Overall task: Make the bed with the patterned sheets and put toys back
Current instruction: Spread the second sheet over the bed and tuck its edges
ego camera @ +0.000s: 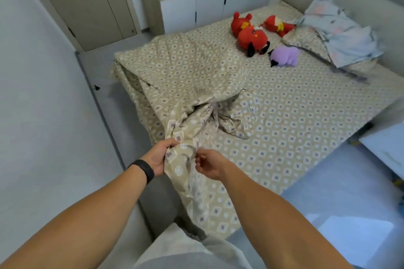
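Fabric of the patterned duvet (pixel 188 76) is gathered at the foot corner of the bed (pixel 306 116), probably so that its corner can be found and pulled straight. One bunched end is gripped by the curled left hand (pixel 158 157), and a fold just beside it is pinched by the right hand (pixel 209 165). The red toys (pixel 251 33) and the purple toy (pixel 284 55) are left well apart from both hands, near the pillow (pixel 341 35).
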Available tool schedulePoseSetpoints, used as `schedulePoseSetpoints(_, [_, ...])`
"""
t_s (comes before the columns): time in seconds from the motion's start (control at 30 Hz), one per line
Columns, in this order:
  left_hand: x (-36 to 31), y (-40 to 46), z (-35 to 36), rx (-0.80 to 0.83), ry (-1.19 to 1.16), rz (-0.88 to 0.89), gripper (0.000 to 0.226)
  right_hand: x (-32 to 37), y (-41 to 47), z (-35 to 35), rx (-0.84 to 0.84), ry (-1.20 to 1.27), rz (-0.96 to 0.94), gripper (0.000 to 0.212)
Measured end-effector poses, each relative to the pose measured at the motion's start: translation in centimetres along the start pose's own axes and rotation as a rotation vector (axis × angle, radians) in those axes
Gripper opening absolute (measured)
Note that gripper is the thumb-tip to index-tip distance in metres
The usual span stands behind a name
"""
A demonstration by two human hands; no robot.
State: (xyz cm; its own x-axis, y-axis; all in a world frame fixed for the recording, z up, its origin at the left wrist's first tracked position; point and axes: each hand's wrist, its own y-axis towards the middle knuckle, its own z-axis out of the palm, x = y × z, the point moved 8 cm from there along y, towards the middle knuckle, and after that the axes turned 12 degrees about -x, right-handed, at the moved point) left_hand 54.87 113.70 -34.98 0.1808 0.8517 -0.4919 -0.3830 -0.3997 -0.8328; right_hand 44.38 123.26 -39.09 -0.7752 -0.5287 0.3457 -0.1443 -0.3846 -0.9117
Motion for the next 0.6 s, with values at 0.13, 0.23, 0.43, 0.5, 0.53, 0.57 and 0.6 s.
schedulePoseSetpoints(0.13, [1.6, -1.6, 0.4, 0.015, 0.034, 0.082, 0.062, 1.4, -2.5, -0.6, -0.03, -0.562, -0.359, 0.019])
schedulePoseSetpoints(0.23, [3.6, -2.7, 1.2, 0.007, 0.058, 0.198, 0.073, -0.2, -3.5, -0.5, 0.1, -0.843, -0.629, 0.054])
schedulePoseSetpoints(0.43, [6.9, -6.4, 1.3, -0.026, 0.016, 0.348, 0.074, -2.6, -4.4, -3.3, -0.052, -1.087, -0.969, 0.041])
schedulePoseSetpoints(0.5, [7.1, -7.9, 1.3, -0.063, -0.031, 0.418, 0.077, -1.6, -6.6, -3.8, -0.041, -1.053, -0.998, 0.027])
schedulePoseSetpoints(0.53, [6.8, -8.6, 1.4, -0.1, -0.041, 0.464, 0.074, -1.3, -7.6, -3.9, -0.016, -1.066, -0.992, 0.027])
schedulePoseSetpoints(0.57, [7.9, -9.6, 2.1, -0.16, -0.093, 0.499, 0.071, -1.4, -9.0, -5.2, 0.016, -1.098, -0.992, 0.028])
schedulePoseSetpoints(0.6, [8.1, -10.1, 2.3, -0.206, -0.141, 0.521, 0.073, -1.1, -9.9, -5.6, 0.035, -1.095, -1.002, 0.031])
